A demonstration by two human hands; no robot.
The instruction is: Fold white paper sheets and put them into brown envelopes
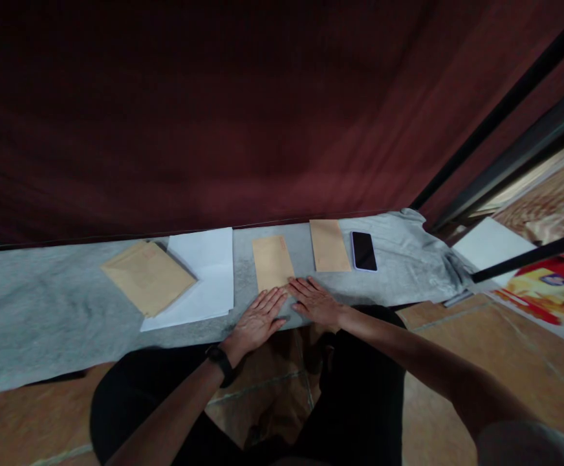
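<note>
A brown paper envelope lies flat on the grey cloth in front of me, its near end under my fingers. My left hand rests on its near left corner, fingers stretched out flat. On the near right corner lies my right hand, also flat with fingers extended. Both hands press from above and grasp nothing. Just to the right is a second brown envelope, apart from my hands. Left of them, several brown envelopes sit askew on a stack of white paper.
A phone lies right of the second envelope. Grey cloth covers the narrow bench, which ends at dark red fabric behind. At right stand black bars and a red and yellow box on the tiled floor.
</note>
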